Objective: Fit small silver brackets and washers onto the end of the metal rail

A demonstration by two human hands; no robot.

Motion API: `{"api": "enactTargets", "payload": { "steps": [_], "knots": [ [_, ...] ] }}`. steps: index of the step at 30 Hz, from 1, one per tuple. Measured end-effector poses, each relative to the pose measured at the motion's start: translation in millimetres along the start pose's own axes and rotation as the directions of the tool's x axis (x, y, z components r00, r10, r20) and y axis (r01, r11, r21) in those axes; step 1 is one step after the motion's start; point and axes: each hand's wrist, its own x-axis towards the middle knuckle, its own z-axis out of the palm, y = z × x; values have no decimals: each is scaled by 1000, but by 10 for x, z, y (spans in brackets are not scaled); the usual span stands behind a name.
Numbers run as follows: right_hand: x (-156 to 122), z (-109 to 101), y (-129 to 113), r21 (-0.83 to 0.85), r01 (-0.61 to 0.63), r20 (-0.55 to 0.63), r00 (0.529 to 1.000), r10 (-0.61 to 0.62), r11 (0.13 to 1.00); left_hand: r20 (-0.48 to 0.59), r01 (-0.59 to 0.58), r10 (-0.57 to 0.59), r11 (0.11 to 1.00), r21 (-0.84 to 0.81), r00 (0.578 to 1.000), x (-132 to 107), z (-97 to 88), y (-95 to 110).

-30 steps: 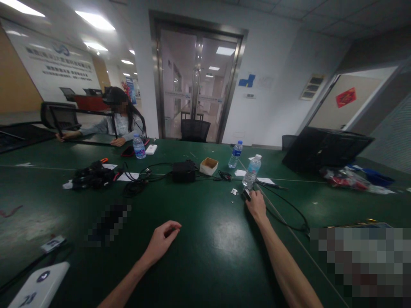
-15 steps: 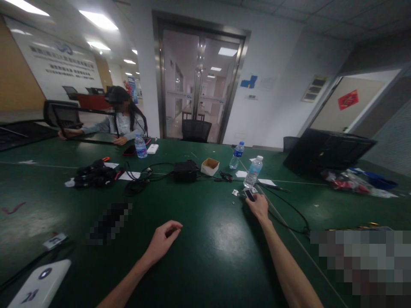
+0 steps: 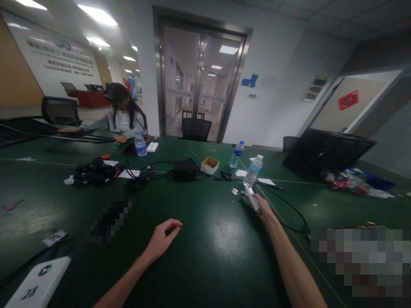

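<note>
Head view: nearest me, left of my left hand (image 3: pixel 163 237), lies one glossy white rounded slab (image 3: pixel 40 282) marked 28. That hand rests loosely curled over the dark green tabletop (image 3: pixel 199 278), a narrow gap between thumb and fingers, and I see nothing in it.

Farther out, my right hand (image 3: pixel 264 207) is closed around one slim, pale, flat-sided rectangular piece (image 3: pixel 252 199), tilted, its far end just before the nearest bottle; I cannot tell whether they touch. I judge the piece light and stiff, probably smooth enough to slip, and perhaps easily cracked if dropped; its two long edges look the best place to pinch.

Just left of my right fingers lies one small white scrap (image 3: pixel 235 191), with clear bits too small to count. I count three clear plastic bottles: a white-capped one (image 3: pixel 253 172) directly beyond my right hand, a blue-capped one (image 3: pixel 236 155) farther off and leftward, and another blue-capped one (image 3: pixel 140 144) well beyond my left hand. Between those two blue caps sit one open pale cardboard box (image 3: pixel 207 170) and one black boxy device (image 3: pixel 185 170).
</note>
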Motion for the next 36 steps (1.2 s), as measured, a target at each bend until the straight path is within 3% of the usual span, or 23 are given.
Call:
{"api": "enactTargets", "payload": {
  "steps": [8, 16, 20, 22, 25, 29, 32, 36],
  "knots": [
    [-195, -39, -148, 27, -44, 186, 982, 39, 999, 19, 22, -22, 999, 45, 1000, -11, -19, 28],
    [-562, 82, -213, -199, 56, 216, 976, -12, 978, 19, 7, -8, 999, 46, 1000, -2, -12, -34],
    [-1099, 385, -114, -349, 202, 294, 951, -98, 915, 13, -9, 8, 996, 93, 1000, -10, -4, -46],
    [-1486, 582, -40, -527, 413, 419, 887, -196, 743, 39, -40, 35, 989, 146, 999, -18, 17, -53],
    [-2075, 858, 63, -633, 545, 513, 827, -230, 550, 117, -143, 117, 960, 240, 986, -39, 74, -53],
    [-2526, 1067, 136, -580, 614, 649, 745, -152, 535, 238, -312, 242, 893, 325, 941, -73, 141, -30],
    [-2360, 1059, 121, -514, 654, 705, 691, -161, 556, 281, -373, 284, 861, 346, 917, -89, 150, -34],
    [-1454, 780, 62, -633, 658, 470, 745, -474, 407, 294, -414, 323, 845, 339, 900, -90, 141, -73]
  ]
}}
